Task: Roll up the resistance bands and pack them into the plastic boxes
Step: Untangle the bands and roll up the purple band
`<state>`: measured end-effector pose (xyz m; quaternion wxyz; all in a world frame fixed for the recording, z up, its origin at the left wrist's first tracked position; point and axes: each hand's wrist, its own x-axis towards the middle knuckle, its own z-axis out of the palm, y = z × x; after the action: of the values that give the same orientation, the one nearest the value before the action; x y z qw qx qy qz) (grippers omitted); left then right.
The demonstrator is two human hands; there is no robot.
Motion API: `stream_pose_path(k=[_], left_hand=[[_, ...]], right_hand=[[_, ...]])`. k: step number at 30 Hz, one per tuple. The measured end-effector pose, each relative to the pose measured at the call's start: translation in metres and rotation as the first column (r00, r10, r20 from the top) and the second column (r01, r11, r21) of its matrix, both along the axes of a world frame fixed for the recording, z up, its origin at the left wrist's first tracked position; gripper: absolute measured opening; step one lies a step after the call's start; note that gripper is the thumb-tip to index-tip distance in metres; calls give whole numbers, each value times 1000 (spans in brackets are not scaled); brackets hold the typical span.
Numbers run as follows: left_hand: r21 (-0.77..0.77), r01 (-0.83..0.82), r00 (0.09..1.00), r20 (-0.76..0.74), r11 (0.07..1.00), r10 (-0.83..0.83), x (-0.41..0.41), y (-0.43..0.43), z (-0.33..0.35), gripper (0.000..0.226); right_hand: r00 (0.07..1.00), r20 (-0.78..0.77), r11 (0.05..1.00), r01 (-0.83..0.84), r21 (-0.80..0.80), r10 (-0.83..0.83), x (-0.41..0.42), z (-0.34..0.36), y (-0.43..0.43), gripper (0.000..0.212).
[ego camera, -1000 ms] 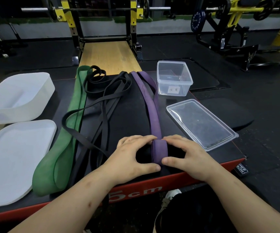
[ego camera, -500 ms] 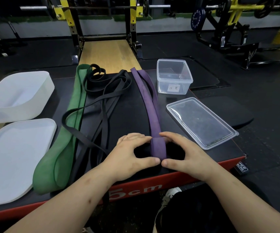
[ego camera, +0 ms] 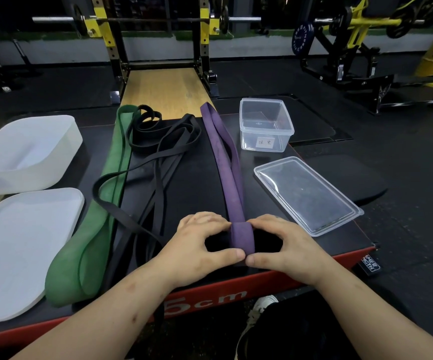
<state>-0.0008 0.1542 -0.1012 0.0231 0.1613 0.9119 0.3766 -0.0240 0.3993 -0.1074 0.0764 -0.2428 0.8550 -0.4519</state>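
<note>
The purple band (ego camera: 227, 162) lies lengthwise on the black platform (ego camera: 192, 201), its near end curled into a small roll at the front edge. The left hand (ego camera: 197, 252) pinches the roll from its left side, thumb under the near edge and fingers (ego camera: 210, 219) over the top. The right hand (ego camera: 287, 249) grips it from the other side in the same way, and the 2 thumbs almost meet at the front of the roll. The rest of the band runs flat and straight away from the person toward the far edge.

Left of it lie tangled black bands (ego camera: 158, 157), and beyond those a wide green band (ego camera: 106, 193) stretched along the platform. A clear box (ego camera: 266, 126) with a small label stands open just right of the purple band's far end, and its clear lid (ego camera: 306, 193) lies flat nearer the person. At the far left, a white tub (ego camera: 25, 152) sits behind its white lid (ego camera: 20, 250).
</note>
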Motion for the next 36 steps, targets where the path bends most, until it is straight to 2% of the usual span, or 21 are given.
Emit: stream_pose_path(k=[11,18,23,28,32,36], left_hand=[[-50,-7,1000,24,999,8,0,0,3,85],[-15,-47,998,48,999,48,0,-1,1,82],[3,-21,999,42,1000,21,-1,-2,-1,84],[12,-10,998,57,1000,9,-1,-2,0,74],[-41,10,1000,23,999,-10,-2,0,0,73],[-81,27,1000,18,996,-25,-3,1,0,81]], right_hand=[[999,21,1000,27,-14,-27,1,3,-6,55],[999,-34,999,-4,33,5,2,1,-2,77],[999,-51,998,-10,67,13,1,3,-1,75],[997,-50,989,-51,138,58,3,2,-1,88],[998,-61,997,-9,78,14,3,3,-3,76],[998,-63,999,29,21,-28,5,1,-3,71]])
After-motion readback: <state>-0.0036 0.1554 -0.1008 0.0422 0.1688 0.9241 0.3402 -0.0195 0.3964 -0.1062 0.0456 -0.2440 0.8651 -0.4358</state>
